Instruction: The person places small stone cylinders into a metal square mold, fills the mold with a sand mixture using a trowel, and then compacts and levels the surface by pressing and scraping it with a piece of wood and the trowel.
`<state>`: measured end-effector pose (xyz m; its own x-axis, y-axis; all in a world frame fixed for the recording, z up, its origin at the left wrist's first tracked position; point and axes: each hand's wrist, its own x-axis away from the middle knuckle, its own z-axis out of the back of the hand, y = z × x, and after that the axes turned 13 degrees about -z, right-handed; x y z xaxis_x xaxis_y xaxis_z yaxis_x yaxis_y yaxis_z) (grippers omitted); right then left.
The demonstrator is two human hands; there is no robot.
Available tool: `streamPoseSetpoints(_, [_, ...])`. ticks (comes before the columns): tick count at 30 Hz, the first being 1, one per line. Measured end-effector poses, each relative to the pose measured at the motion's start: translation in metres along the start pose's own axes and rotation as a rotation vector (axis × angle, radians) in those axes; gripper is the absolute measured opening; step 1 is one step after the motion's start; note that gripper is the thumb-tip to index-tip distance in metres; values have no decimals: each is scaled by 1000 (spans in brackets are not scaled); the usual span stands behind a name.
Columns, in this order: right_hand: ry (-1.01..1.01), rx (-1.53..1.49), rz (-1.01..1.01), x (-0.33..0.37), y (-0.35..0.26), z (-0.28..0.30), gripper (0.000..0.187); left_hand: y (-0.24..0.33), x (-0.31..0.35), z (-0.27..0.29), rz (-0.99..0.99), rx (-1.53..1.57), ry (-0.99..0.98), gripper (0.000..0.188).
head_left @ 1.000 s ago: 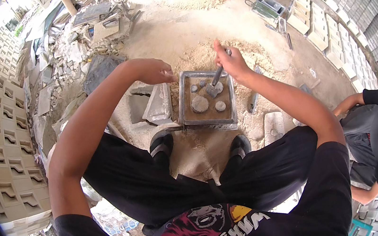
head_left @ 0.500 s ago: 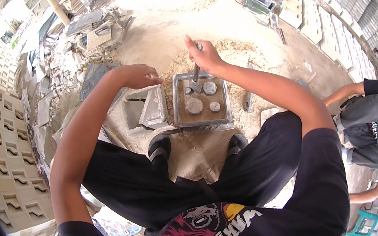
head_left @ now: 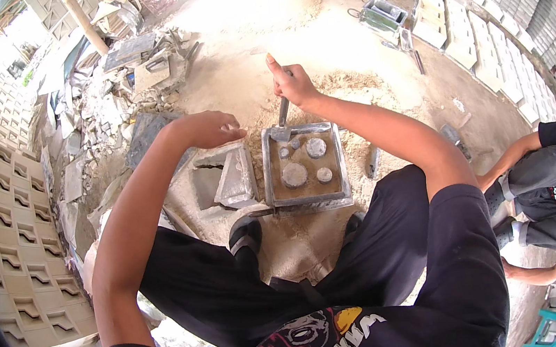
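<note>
My right hand (head_left: 294,85) is closed around the handle of a small trowel (head_left: 284,111), thumb pointing up. The trowel's blade rests at the far left corner of a square metal-edged mould (head_left: 345,164) on the ground between my feet. Level brown material (head_left: 311,186) fills the mould, with several round grey discs of different sizes set in it, such as a large disc (head_left: 294,175). My left hand (head_left: 216,128) hangs with loosely bent fingers and holds nothing. It is above and beyond a broken concrete block (head_left: 235,179) left of the mould.
Loose sand (head_left: 359,92) lies around the mould, and rubble (head_left: 94,113) is heaped at the left. Patterned blocks (head_left: 11,229) form a wall there. A green metal box (head_left: 383,13) stands far right. Another person (head_left: 537,171) sits close on my right, near a teal stool (head_left: 546,329).
The trowel blade has moved from among the discs to the mould's far left corner, uncovering a small disc. My left hand stays nearly in place. The whole view has shifted slightly.
</note>
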<state>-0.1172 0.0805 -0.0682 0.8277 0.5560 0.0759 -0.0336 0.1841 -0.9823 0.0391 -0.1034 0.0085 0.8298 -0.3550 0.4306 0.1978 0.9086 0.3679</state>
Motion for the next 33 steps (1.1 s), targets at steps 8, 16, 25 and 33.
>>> streamPoseSetpoints(8, [-316,95,-38,8,-5,20,65,1,-1,1,-10,30,-13,57])
streamPoseSetpoints(16, [-257,-56,-46,27,10,62,58,-9,-15,-2,-65,-56,-9,56])
streamPoseSetpoints(25, [-114,61,-35,64,27,85,59,9,-34,3,-64,-126,-35,63])
streamPoseSetpoints(33, [-76,30,-44,54,34,104,58,13,-40,-5,-67,-97,-49,63])
